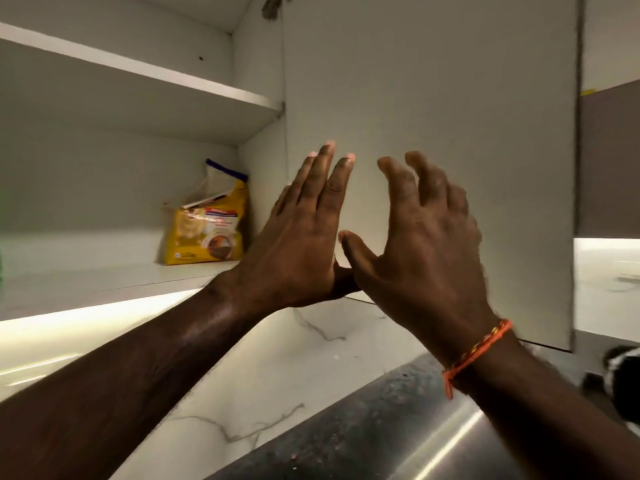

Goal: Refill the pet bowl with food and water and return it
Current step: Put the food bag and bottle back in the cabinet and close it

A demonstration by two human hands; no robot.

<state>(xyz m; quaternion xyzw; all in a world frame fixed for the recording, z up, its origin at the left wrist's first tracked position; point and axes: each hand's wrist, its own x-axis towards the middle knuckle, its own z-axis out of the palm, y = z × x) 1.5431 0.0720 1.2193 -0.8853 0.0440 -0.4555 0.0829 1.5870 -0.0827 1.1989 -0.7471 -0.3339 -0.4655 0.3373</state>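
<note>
A yellow pet food bag [207, 226] with a torn-open top stands upright on the lower shelf [104, 282] of an open wall cabinet, against its right inner wall. My left hand [301, 237] is raised just right of the bag, fingers straight and apart, holding nothing. My right hand [422, 237] is beside it in front of the open cabinet door [450, 98], fingers spread and slightly curled, also with nothing in it. An orange thread band circles the right wrist. The two hands' thumbs nearly touch. No pet bowl is in view.
An upper shelf [138, 67] runs above the bag. A lit strip glows under the cabinet. Below lie a white marble backsplash [294, 368] and a steel surface [398, 427]. A dark object [623, 375] sits at the right edge.
</note>
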